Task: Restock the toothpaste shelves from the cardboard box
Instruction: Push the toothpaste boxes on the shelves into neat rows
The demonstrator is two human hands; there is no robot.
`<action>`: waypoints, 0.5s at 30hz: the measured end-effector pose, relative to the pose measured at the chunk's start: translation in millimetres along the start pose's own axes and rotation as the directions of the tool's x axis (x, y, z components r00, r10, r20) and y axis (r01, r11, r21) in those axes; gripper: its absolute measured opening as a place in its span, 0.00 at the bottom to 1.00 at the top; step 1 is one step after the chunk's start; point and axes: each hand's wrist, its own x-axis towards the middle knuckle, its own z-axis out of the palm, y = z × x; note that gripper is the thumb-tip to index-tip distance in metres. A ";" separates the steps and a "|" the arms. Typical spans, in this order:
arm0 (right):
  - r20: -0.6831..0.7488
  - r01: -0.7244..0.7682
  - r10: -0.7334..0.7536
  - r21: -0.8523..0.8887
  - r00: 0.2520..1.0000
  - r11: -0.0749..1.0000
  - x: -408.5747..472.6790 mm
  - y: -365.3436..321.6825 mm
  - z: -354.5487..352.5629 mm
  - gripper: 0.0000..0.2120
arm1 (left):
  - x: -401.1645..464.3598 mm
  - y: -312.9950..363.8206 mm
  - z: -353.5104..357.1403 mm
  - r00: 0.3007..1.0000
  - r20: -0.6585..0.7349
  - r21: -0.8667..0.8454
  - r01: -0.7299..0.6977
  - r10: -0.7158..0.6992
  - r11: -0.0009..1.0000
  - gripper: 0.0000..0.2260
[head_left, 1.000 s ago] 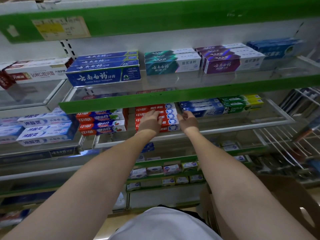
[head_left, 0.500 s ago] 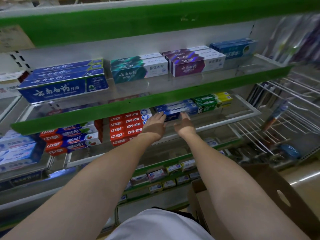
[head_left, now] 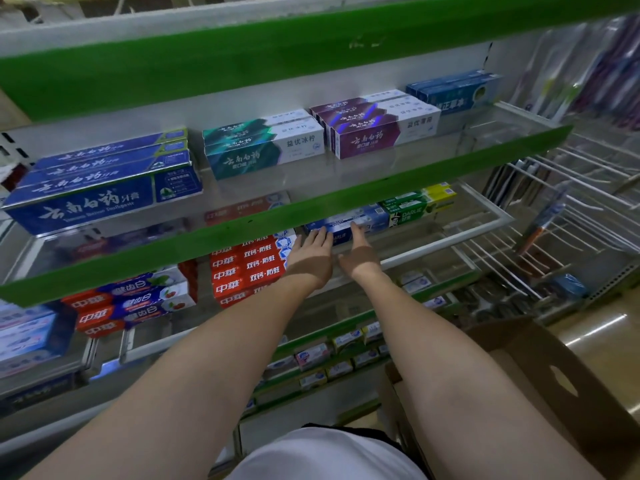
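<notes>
Both my arms reach into the middle shelf point(head_left: 446, 237). My left hand point(head_left: 311, 254) and my right hand point(head_left: 358, 252) lie side by side, fingers stretched out, with their tips against the front of a stack of blue toothpaste boxes point(head_left: 374, 220). Neither hand is wrapped around a box. A stack of red toothpaste boxes point(head_left: 249, 268) stands just left of my left hand. Green toothpaste boxes point(head_left: 412, 209) stand right of the blue ones. The brown cardboard box point(head_left: 554, 393) sits low at the right beside my right forearm; its inside is hidden.
The green shelf lip point(head_left: 277, 216) overhangs my fingertips. The shelf above carries blue point(head_left: 97, 192), teal point(head_left: 263, 147) and purple point(head_left: 374, 129) toothpaste boxes. White wire racks point(head_left: 554, 209) jut out at the right. Small boxes point(head_left: 311, 355) line the lower shelf.
Both hands have slid right, from the red stack to the blue boxes. The view has swung right with them, and the cardboard box shows more.
</notes>
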 end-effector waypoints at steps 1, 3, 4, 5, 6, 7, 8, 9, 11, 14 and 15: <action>-0.005 -0.003 0.003 -0.007 1.000 1.000 -0.4 -1.2 -0.3 0.43 | -0.4 -0.1 0.3 1.000 -0.008 -0.015 -0.005 0.005 1.000 0.26; -0.017 -0.012 0.012 -0.007 1.000 1.000 -1.6 -3.8 -1.2 0.42 | -1.8 -2.3 1.3 0.999 -0.029 -0.031 -0.016 0.015 0.999 0.27; -0.024 -0.020 0.020 -0.005 1.000 1.000 -2.5 -5.4 -1.7 0.42 | -2.5 -4.4 1.4 0.999 -0.041 -0.038 -0.022 0.020 0.999 0.27; -0.030 -0.031 0.031 0.000 0.999 1.000 -3.8 -7.5 -2.5 0.41 | -2.7 -6.9 1.8 0.998 -0.055 -0.047 -0.030 0.027 0.998 0.28; -0.032 -0.044 0.044 0.006 0.999 0.999 -5.0 -9.4 -2.8 0.41 | -2.8 -9.2 1.9 0.997 -0.069 -0.057 -0.041 0.037 0.998 0.28; -0.035 -0.057 0.058 0.012 0.998 0.998 -6.0 -10.9 -2.6 0.40 | -2.6 -11.2 1.4 0.995 -0.082 -0.066 -0.054 0.049 0.996 0.28; -0.037 -0.075 0.076 0.016 0.996 0.997 -6.6 -11.0 -1.6 0.40 | -3.1 -12.2 0.4 0.994 -0.091 -0.076 -0.066 0.059 0.995 0.28; -0.039 -0.091 0.092 0.019 0.995 0.996 -7.6 -10.8 -0.8 0.39 | -3.8 -12.7 -1.1 0.993 -0.096 -0.087 -0.075 0.066 0.993 0.29; -0.077 -0.104 0.104 0.004 0.992 0.995 -13.6 -11.6 0.5 0.37 | -4.8 -14.6 -5.1 0.992 -0.092 -0.110 -0.096 0.086 0.989 0.30; -0.153 -0.094 0.090 -0.020 0.984 0.995 -28.7 -11.6 4.2 0.34 | -7.1 -19.2 -8.3 0.984 -0.129 -0.133 -0.142 0.125 0.981 0.29; -0.174 -0.102 0.099 -0.012 0.980 0.995 -34.3 -11.5 5.6 0.34 | -7.7 -21.0 -9.3 0.980 -0.141 -0.127 -0.158 0.140 0.979 0.28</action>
